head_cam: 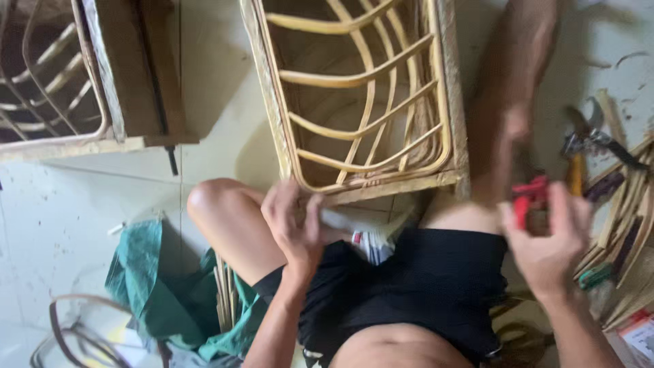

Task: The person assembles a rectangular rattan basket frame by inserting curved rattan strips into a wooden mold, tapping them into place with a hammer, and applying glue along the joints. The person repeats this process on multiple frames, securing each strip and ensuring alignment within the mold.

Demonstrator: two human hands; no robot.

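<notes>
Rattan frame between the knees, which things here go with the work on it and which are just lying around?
In use: rattan frame; left hand on its lower edge; red-handled tool in right hand.
Lying about: green cloth; second frame; cane strips.

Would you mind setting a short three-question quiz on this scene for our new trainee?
1. True or false: the right hand holds a red-handled tool.
2. What does the left hand touch? A) the green cloth B) the lower edge of the rattan frame C) the loose cane strips
3. Fill in: the green cloth lies on the floor beside the person's ______ knee.

Key: 1 true; 2 B; 3 left.
</notes>
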